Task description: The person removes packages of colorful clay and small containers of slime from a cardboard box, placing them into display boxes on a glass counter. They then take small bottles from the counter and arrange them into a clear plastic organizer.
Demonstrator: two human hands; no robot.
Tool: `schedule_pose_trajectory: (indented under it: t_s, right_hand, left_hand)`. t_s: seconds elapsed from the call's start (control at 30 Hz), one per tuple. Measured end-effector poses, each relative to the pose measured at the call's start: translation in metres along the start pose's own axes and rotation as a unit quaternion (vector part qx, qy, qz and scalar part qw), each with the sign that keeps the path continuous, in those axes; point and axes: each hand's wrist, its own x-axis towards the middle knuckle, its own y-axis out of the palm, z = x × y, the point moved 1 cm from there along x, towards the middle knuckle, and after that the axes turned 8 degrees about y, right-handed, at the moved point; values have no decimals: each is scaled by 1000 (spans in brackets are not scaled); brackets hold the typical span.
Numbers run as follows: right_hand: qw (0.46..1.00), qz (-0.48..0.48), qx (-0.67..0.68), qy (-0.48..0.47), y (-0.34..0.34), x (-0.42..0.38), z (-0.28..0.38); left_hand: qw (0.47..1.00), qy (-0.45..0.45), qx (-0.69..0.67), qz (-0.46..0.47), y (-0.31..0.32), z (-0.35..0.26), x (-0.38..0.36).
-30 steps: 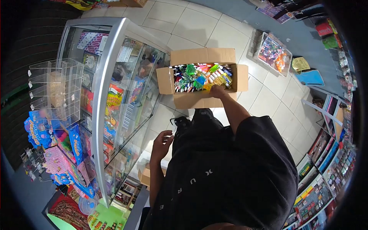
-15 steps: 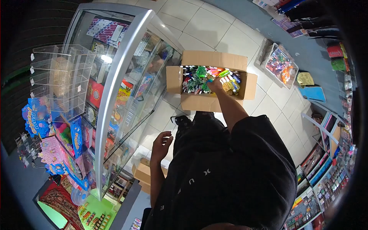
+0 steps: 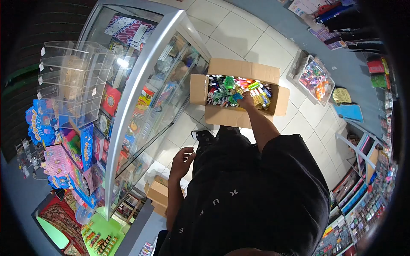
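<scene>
An open cardboard box (image 3: 220, 115) stands on the tiled floor, packed with many-coloured pens or markers (image 3: 254, 85). Among them lies a shiny green bundle (image 3: 229, 82). My right hand (image 3: 246, 101) reaches into the box over its near side, fingers closed at a small blue item (image 3: 237, 97) whose kind I cannot make out; the fingertips are partly hidden. Beside my body, near the glass case (image 3: 147, 72), my left hand (image 3: 183, 161) hangs in the air with loosely bent fingers and nothing in it.
A clear basket of colourful packets (image 3: 316, 79) sits by the wall at right, near a blue flat item (image 3: 348, 113). Acrylic display racks (image 3: 77, 85) stand on the case at left. A smaller cardboard box (image 3: 159, 191) lies behind my left hand. Stocked shelves (image 3: 358, 200) line the right side.
The view has shifted slightly, so the box appears a little lower and further right. My right hand stays in the box, and the blue item at its fingers now shows more.
</scene>
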Motion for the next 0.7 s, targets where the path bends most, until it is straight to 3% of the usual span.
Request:
schedule_pose_trajectory:
  t_s: [0.27, 0.4, 0.43, 0.47, 0.53, 0.57, 0.6, 0.63, 0.7]
  right_hand:
    - [998, 24, -19, -48, -19, -27, 17]
    - [973, -26, -102, -207, -7, -13, 1]
    - [978, -22, -44, -204, -11, -23, 7]
    - [964, -23, -139, -226, 0, -4, 0]
    - [952, -47, -137, -269, 19, 20, -24]
    - [962, -31, -120, -244, 28, 32, -30]
    - [949, -56, -110, -290, 43, 53, -48]
    - [936, -71, -159, -305, 35, 44, -43]
    - [949, -12, -147, -279, 21, 32, -32]
  left_hand:
    - [1000, 13, 19, -2, 1, -9, -5]
    - [1000, 16, 25, 5, 1, -7, -10]
    - [1000, 29, 2, -3, 3, 1, -10]
    - [999, 39, -1, -12, 4, 2, -12]
    - [999, 31, -44, -4, 2, -4, -14]
    - [999, 38, -29, -9, 3, 0, -15]
    - [999, 45, -14, -12, 3, 6, -15]
    - [999, 42, -5, -6, 3, 6, -16]
    - [999, 44, 3, -23, 4, 5, -19]
